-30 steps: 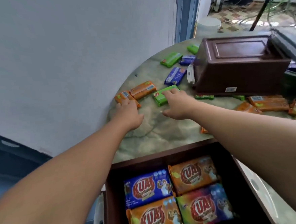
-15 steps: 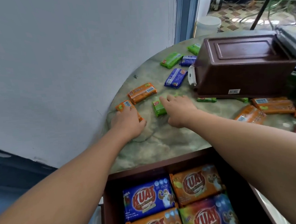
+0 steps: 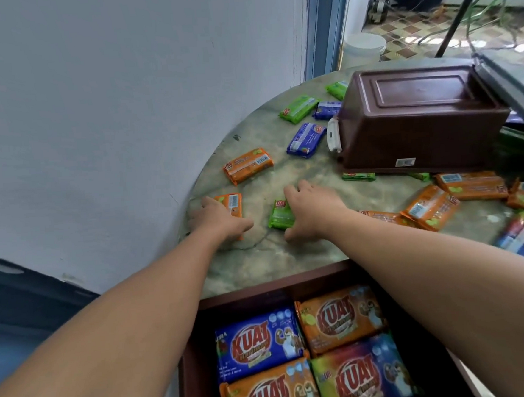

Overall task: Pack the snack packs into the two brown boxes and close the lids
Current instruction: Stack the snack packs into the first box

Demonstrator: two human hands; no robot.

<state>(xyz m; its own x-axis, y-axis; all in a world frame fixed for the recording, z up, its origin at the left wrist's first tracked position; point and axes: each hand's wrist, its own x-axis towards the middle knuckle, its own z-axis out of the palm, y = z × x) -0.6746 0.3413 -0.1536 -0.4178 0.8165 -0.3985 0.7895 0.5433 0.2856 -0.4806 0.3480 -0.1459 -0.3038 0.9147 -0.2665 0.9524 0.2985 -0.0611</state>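
Both arms reach out over the near brown box [image 3: 291, 286], which sits open at the edge of the round tabletop [image 3: 314, 256] closest to the person. Inside it four snack packs lie flat in two rows: a blue pack [image 3: 258, 342] and an orange pack [image 3: 340, 317] at the back, another orange pack [image 3: 268, 393] and a multicoloured pack [image 3: 363, 374] in front.

Beyond this box, the left hand [image 3: 222, 219] lies on a small orange snack pack [image 3: 231, 202] near the tabletop's rim; the fingers curl down over the pack's near end, though whether they grip it or only press on it cannot be told. Just beside it, also beyond the box, the right hand [image 3: 311, 210] covers one side of a small green snack pack [image 3: 279, 215], with the fingers bent over its edge and the thumb lying on the tabletop below.

Farther from the near box, past the hands, lie another orange pack [image 3: 248, 165], a blue one [image 3: 305, 139] and a green one [image 3: 298, 109]. The second brown box [image 3: 417, 125] stands well beyond the near box, bottom up, with a white latch [image 3: 332, 139] on its end and green packs poking out from under its edge. More orange packs [image 3: 430, 206] are scattered between the two boxes, off to the right hand's side.
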